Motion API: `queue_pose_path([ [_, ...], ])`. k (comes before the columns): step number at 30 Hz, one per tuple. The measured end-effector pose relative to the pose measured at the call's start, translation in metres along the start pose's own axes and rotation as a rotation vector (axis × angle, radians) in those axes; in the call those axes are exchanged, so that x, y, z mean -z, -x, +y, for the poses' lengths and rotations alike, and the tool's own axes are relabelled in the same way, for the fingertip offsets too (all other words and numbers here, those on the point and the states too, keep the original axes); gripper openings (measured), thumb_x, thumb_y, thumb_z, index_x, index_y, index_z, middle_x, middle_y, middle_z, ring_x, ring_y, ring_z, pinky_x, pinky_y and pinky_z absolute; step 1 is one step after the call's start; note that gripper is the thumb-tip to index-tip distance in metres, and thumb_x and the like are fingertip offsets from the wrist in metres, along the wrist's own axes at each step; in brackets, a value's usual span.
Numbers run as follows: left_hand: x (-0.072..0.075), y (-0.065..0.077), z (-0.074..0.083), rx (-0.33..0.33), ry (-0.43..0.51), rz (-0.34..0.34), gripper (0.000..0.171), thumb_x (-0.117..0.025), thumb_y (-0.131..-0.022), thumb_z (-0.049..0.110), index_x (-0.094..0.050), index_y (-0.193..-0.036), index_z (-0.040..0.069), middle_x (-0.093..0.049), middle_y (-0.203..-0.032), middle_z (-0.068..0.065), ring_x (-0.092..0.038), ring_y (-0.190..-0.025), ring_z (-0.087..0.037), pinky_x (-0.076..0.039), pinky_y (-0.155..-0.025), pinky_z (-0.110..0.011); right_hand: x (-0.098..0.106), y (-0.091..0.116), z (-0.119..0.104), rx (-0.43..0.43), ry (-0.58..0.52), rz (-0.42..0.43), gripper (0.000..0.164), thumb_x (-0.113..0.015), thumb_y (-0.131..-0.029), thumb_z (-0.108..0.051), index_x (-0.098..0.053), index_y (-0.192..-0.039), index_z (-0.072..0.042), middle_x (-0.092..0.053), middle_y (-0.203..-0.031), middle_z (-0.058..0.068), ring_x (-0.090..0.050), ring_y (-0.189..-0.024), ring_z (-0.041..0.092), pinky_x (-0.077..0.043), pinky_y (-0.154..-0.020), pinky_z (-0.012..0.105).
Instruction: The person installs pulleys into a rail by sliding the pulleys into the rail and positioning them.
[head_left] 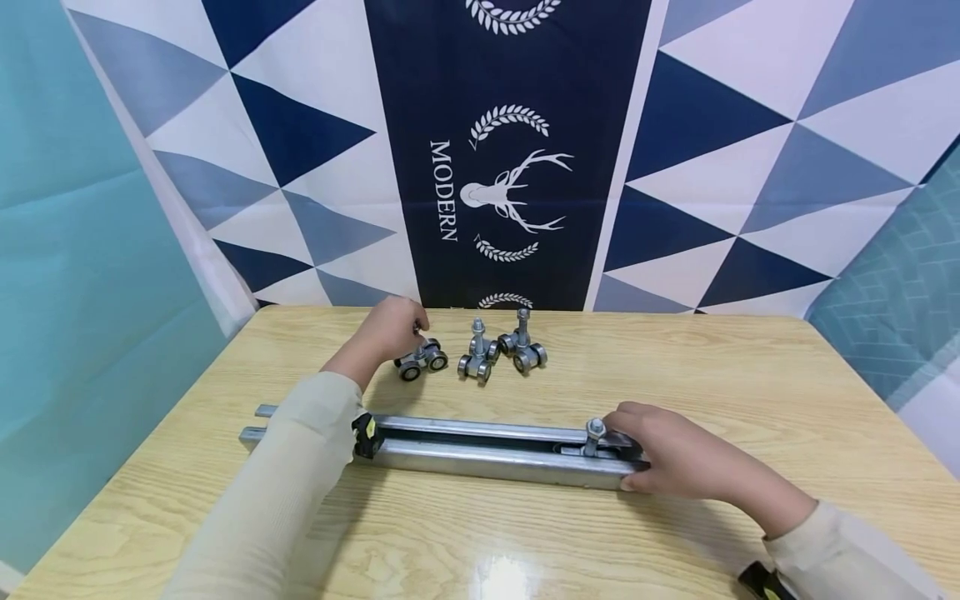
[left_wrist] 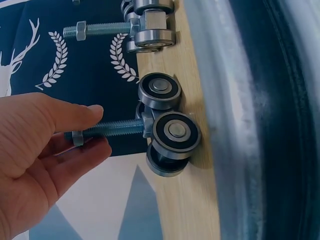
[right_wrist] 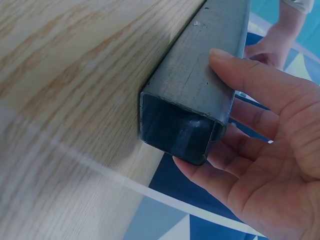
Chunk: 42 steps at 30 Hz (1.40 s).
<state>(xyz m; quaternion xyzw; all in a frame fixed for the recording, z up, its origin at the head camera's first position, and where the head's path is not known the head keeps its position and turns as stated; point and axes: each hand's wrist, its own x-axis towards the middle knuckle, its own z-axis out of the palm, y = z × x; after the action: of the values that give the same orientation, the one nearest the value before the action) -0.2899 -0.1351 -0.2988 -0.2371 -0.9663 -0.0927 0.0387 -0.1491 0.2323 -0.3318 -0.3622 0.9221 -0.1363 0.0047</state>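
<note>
A steel C-channel rail (head_left: 487, 468) lies across the table, slot upward. My right hand (head_left: 671, 450) grips its right end, thumb on the near side and fingers round the far side; the right wrist view shows the hollow end (right_wrist: 175, 127). Close to that hand, a bolt with a nut (head_left: 595, 433) sticks up through the slot; what it joins inside is mostly hidden. Behind the rail, my left hand (head_left: 392, 327) holds a four-wheeled roller trolley (head_left: 422, 360) by its upright threaded bolt (left_wrist: 112, 128), thumb and fingers on either side. The trolley's wheels are at the tabletop.
Two more roller trolleys, one in the middle (head_left: 478, 354) and one to the right (head_left: 522, 343), stand beside the held one with bolts upward. A patterned cloth (head_left: 517, 275) hangs along the back edge of the wooden table (head_left: 787, 400).
</note>
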Motion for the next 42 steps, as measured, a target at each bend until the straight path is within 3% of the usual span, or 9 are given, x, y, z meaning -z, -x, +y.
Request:
queue_pose_path([
  [12,0.012,0.006,-0.005,-0.043,-0.006,0.009,0.025,-0.058,-0.080,-0.010,-0.078,-0.083,0.005,-0.072,-0.098,-0.012,-0.064,-0.107,-0.031,-0.052,-0.091,-0.042,0.003,0.000,-0.001,-0.005,0.000,-0.003,0.056,-0.087,-0.069,-0.017,-0.063,-0.117,-0.001,-0.060,-0.106,0.003,-0.058,-0.089,0.014,-0.052,-0.072,0.038],
  [15,0.013,0.009,-0.007,-0.045,0.004,-0.012,0.028,-0.055,-0.080,-0.012,-0.062,-0.061,0.008,-0.059,-0.066,-0.004,-0.057,-0.070,-0.019,-0.047,-0.073,-0.030,0.003,-0.001,-0.001,-0.005,0.002,-0.003,0.057,-0.087,-0.070,-0.018,-0.063,-0.118,-0.001,-0.060,-0.107,0.003,-0.059,-0.091,0.016,-0.052,-0.073,0.039],
  [22,0.016,0.023,-0.014,-0.052,-0.002,-0.005,0.026,-0.057,-0.078,-0.012,-0.072,-0.069,0.007,-0.069,-0.080,-0.005,-0.062,-0.075,-0.018,-0.053,-0.076,-0.035,0.001,-0.002,-0.002,0.003,-0.004,-0.007,0.056,-0.088,-0.070,-0.017,-0.063,-0.117,-0.001,-0.060,-0.106,0.003,-0.058,-0.090,0.015,-0.052,-0.073,0.038],
  [25,0.017,0.029,-0.017,-0.052,0.005,-0.018,0.036,-0.055,-0.077,-0.013,-0.047,-0.054,0.013,-0.042,-0.058,0.003,-0.033,-0.057,-0.012,-0.033,-0.061,-0.029,0.000,-0.003,-0.002,0.007,-0.003,-0.004,0.055,-0.088,-0.070,-0.017,-0.063,-0.116,-0.001,-0.060,-0.104,0.001,-0.057,-0.088,0.012,-0.052,-0.072,0.038],
  [28,0.019,0.034,-0.020,-0.049,0.005,-0.022,0.043,-0.053,-0.077,-0.014,-0.030,-0.058,0.017,-0.020,-0.060,0.004,-0.015,-0.059,-0.014,-0.021,-0.061,-0.033,0.000,-0.002,-0.003,0.002,0.001,-0.001,0.055,-0.087,-0.070,-0.017,-0.063,-0.116,-0.001,-0.060,-0.103,0.001,-0.057,-0.088,0.012,-0.052,-0.072,0.038],
  [32,0.024,0.041,-0.025,-0.036,-0.012,-0.019,0.043,-0.057,-0.080,-0.013,-0.034,-0.058,0.015,-0.024,-0.060,0.005,-0.019,-0.060,-0.013,-0.024,-0.062,-0.032,0.000,-0.001,-0.003,0.000,0.005,0.002,0.054,-0.087,-0.070,-0.017,-0.063,-0.115,-0.001,-0.060,-0.103,0.002,-0.057,-0.088,0.013,-0.051,-0.072,0.038],
  [36,0.029,0.049,-0.031,-0.010,-0.029,-0.038,0.033,-0.062,-0.083,-0.010,-0.053,-0.059,0.010,-0.048,-0.062,0.002,-0.040,-0.061,-0.015,-0.036,-0.067,-0.033,0.000,0.000,-0.002,-0.003,0.007,-0.001,0.054,-0.087,-0.070,-0.017,-0.063,-0.116,-0.001,-0.060,-0.103,0.001,-0.056,-0.087,0.012,-0.051,-0.071,0.037],
  [39,0.032,0.056,-0.037,-0.005,-0.036,-0.032,0.019,-0.064,-0.083,-0.009,-0.075,-0.078,0.005,-0.071,-0.087,-0.008,-0.065,-0.084,-0.026,-0.053,-0.084,-0.044,0.001,0.000,-0.003,-0.001,0.008,0.001,0.054,-0.087,-0.070,-0.016,-0.063,-0.116,-0.001,-0.060,-0.103,0.002,-0.056,-0.087,0.012,-0.051,-0.071,0.037],
  [42,0.035,0.064,-0.044,-0.002,-0.041,-0.031,0.020,-0.063,-0.082,-0.010,-0.077,-0.090,0.002,-0.072,-0.096,-0.014,-0.066,-0.096,-0.034,-0.054,-0.084,-0.047,0.001,0.000,-0.004,0.002,0.008,0.003,0.054,-0.087,-0.069,-0.016,-0.063,-0.115,-0.001,-0.060,-0.103,0.001,-0.055,-0.086,0.011,-0.051,-0.070,0.037],
])
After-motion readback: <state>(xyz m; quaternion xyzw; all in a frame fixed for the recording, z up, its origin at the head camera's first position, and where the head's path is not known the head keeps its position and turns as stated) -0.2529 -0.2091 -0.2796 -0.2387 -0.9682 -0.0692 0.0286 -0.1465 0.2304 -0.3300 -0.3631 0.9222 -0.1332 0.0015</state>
